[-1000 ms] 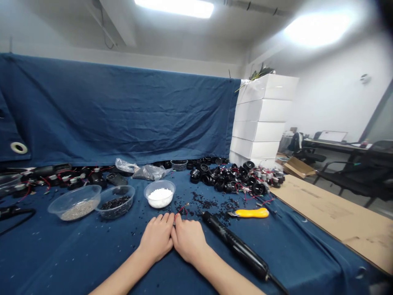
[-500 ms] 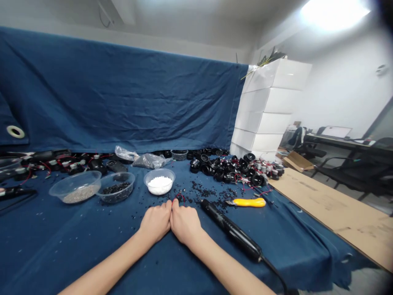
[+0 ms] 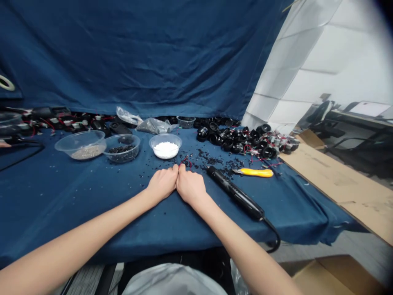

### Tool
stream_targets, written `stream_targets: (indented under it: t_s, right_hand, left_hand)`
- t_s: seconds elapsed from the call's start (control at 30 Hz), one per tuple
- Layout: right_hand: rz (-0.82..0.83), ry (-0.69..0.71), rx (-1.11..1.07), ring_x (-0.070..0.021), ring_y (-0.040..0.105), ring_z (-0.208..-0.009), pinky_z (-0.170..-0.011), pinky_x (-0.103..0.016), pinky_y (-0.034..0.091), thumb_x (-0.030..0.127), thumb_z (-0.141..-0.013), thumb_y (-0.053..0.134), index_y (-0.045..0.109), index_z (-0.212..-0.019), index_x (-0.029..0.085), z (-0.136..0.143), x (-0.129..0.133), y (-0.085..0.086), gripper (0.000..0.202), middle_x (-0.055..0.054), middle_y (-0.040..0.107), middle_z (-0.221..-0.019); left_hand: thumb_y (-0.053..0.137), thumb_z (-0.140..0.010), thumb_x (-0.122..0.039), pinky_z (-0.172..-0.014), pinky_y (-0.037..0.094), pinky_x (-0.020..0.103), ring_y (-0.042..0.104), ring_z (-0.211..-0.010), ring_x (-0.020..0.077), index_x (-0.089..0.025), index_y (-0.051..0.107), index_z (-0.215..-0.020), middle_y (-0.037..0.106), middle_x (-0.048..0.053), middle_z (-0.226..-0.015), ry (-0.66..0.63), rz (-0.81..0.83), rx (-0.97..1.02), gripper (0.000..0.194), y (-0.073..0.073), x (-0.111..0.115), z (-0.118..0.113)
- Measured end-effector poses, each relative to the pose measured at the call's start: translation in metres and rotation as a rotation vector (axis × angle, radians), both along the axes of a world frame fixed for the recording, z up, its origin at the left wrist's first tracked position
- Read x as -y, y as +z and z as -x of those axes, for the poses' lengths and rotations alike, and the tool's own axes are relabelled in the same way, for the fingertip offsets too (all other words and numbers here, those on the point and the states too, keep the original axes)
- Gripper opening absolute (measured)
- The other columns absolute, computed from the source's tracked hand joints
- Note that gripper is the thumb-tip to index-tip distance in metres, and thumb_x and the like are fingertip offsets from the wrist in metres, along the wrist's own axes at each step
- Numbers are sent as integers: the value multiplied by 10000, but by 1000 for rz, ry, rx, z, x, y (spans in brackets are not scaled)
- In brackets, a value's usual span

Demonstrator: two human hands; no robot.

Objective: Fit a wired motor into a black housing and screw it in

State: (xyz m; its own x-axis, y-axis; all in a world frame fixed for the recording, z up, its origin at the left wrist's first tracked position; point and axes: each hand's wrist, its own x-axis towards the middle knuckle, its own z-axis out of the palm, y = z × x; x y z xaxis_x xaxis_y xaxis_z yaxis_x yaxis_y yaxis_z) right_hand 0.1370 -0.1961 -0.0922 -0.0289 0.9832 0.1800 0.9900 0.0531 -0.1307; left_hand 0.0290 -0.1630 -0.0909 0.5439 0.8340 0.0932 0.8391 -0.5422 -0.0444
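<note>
My left hand (image 3: 163, 182) and my right hand (image 3: 190, 185) meet knuckle to knuckle over the blue cloth, both with fingers closed. A thin red wire (image 3: 186, 161) curves out just beyond the fingertips; whatever is pinched there is mostly hidden. Behind my left hand stands a clear bowl of white pieces (image 3: 166, 150). To the right lies a black corded electric screwdriver (image 3: 236, 194), its tip near my right hand. A yellow-handled cutter (image 3: 256, 172) rests beyond it. Small black bits (image 3: 211, 159) are scattered past my hands.
Bowls of grey pieces (image 3: 88, 151) and black pieces (image 3: 123, 149) stand at left. Black round parts with wires (image 3: 233, 139) are heaped at the back right. Plastic bags (image 3: 156, 125) lie at the back. Another person's hand (image 3: 4, 144) shows at the far left.
The view has tipped downward, so the table sits higher and its front edge shows. My hands remain pressed together with fingers closed.
</note>
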Motion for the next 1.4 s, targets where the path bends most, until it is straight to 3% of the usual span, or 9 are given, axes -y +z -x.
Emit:
stream_targets:
  t_s: [0.47,0.63,0.7,0.77,0.87,0.97,1.1,1.4]
  right_hand:
    - [75,19,-121,-306,689,-902,-776,-407,501,253,-975,300,469,-1143,96,-7,-5,0,285,-201,692,-973]
    - [20,30,-231,-310,688,-880,-764,-401,485,324,-969,360,546,-1059,98,-16,-8,-3,306,-205,698,-940]
    - [-4,42,-309,-298,688,-856,-744,-375,474,370,-972,363,576,-993,121,-24,-12,-6,328,-191,703,-916]
    - [-23,55,-416,-265,685,-827,-721,-332,459,407,-984,334,586,-933,149,-34,-17,-8,364,-156,706,-874]
    - [-45,89,-609,-193,661,-743,-689,-270,436,435,-1004,275,564,-858,175,-43,-23,-12,415,-79,682,-752]
    - [-54,152,-790,-140,614,-636,-643,-229,419,454,-1005,274,512,-778,191,-44,-27,-14,421,-8,617,-629]
    - [-84,221,-959,-107,545,-549,-590,-210,405,475,-997,293,466,-744,200,-41,-28,-16,411,31,553,-585]
    - [-96,287,-1099,-94,470,-488,-497,-199,388,504,-969,340,464,-808,201,-40,-28,-15,365,39,516,-604]
  left_hand:
    - [396,-915,-268,-727,500,434,688,-877,386,-101,513,-1120,708,209,-922,-8,53,30,289,-2,-9,-4]
    - [484,-856,-252,-659,469,346,696,-777,332,-158,562,-1010,714,138,-817,-31,14,146,197,-1,-9,-3]
    - [491,-865,-282,-603,439,303,692,-737,298,-179,530,-1078,705,88,-779,-49,-2,244,241,-3,-10,-1]
    - [538,-860,-363,-567,408,260,671,-670,240,-201,500,-1096,669,15,-705,-87,7,344,288,-5,-11,2]
    - [576,-846,-432,-556,373,239,590,-571,176,-197,521,-935,570,-35,-599,-124,20,469,258,-7,-14,6]
    - [533,-887,-395,-577,362,234,522,-549,138,-185,542,-830,525,-37,-587,-167,44,566,217,-6,-16,10]
    - [493,-916,-325,-609,361,232,508,-573,121,-174,583,-829,578,-17,-643,-223,73,668,197,-2,-13,12]
    - [426,-950,-391,-583,369,226,506,-593,125,-162,609,-842,599,-8,-671,-245,176,801,313,2,-12,13]
